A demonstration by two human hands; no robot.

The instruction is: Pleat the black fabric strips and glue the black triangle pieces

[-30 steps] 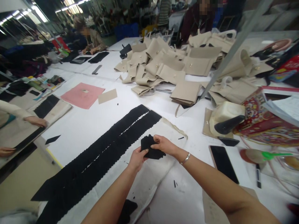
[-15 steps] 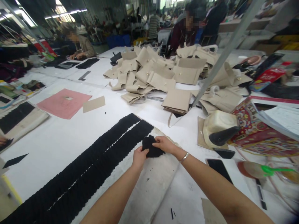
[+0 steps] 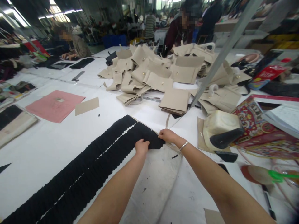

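A small black piece of material (image 3: 155,140) lies at the near right end of two long rows of overlapping black pieces (image 3: 93,168), its left side against the end of the nearer row. My right hand (image 3: 168,136) is closed, pinching its upper right edge. On its lower left edge is my left hand (image 3: 142,147), thumb and fingers closed on the material; the fingertips are partly hidden. Under the rows is a stained pale board (image 3: 151,183) dotted with dark scraps.
Beige bag parts (image 3: 158,81) are heaped at the back beside a slanting metal pole (image 3: 224,53). A pink sheet (image 3: 54,105) and a beige rectangle (image 3: 87,106) lie left. To the right are a cream plastic container (image 3: 220,124) and a patterned red box (image 3: 261,130). Co-workers sit beyond.
The black piece, held above the board before, is now down against the end of the nearer row. My right hand has moved rightward to its upper corner. The whole view has shifted slightly.
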